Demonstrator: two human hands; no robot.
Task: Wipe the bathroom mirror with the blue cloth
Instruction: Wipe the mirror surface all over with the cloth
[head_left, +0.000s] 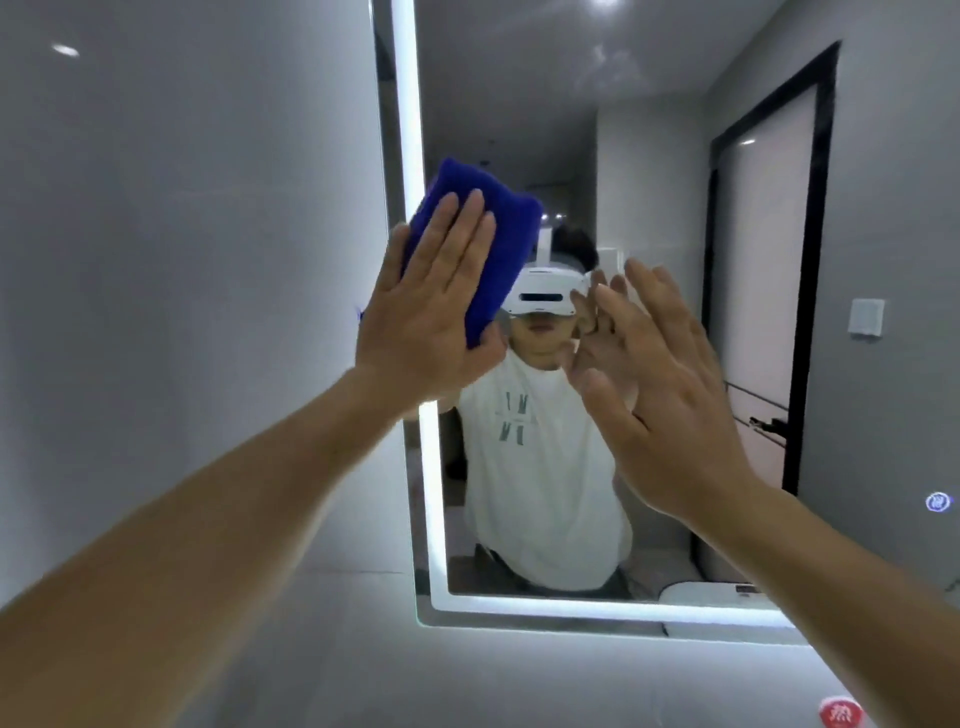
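Both hands are raised: left hand, grip flat and uncurled, presses the folded blue fleecy cloth on the lit rectangular wall mirror centre-left; right hand is spread, holding nothing

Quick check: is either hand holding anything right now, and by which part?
The left hand presses the blue cloth flat to the mirror, straight fingers over its lower left; no curled grip. The right hand holds nothing.
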